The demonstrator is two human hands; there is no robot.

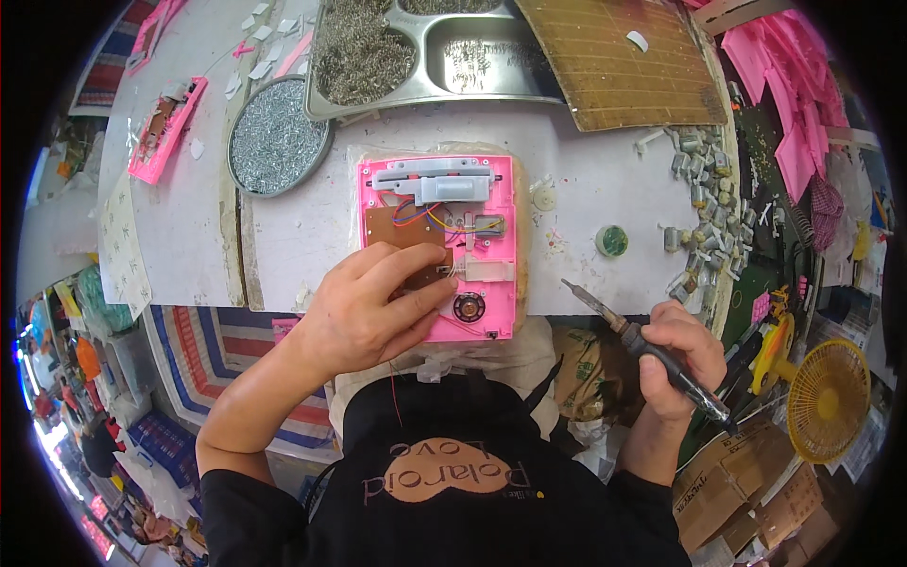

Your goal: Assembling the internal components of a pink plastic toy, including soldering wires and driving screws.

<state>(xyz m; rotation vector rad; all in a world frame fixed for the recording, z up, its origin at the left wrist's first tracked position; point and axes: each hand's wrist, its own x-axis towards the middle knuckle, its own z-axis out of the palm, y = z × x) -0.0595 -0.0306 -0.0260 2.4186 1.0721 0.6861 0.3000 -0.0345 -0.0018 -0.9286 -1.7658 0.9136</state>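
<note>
In front of me lies a pink plastic housing (504,180), its inside facing up. It holds a grey plastic mechanism (444,189), a brown circuit board (385,224), a small metal motor (489,225), coloured wires and a round black speaker (469,307). My left hand (364,307) rests over the board with bent fingers drawn together; what they pinch is hidden. Below its wrist hangs a thin red wire (394,392). To the right, apart from the housing, my right hand (678,354) grips the dark handle of a soldering iron (614,321), tip pointing up and left.
A round dish of screws (281,128) stands left of a metal tray (406,102) holding small springs. A brown board (633,57) overlaps the tray. Small motors (699,217) crowd the right side. A round green piece (611,240) and a yellow fan (829,402) are also right.
</note>
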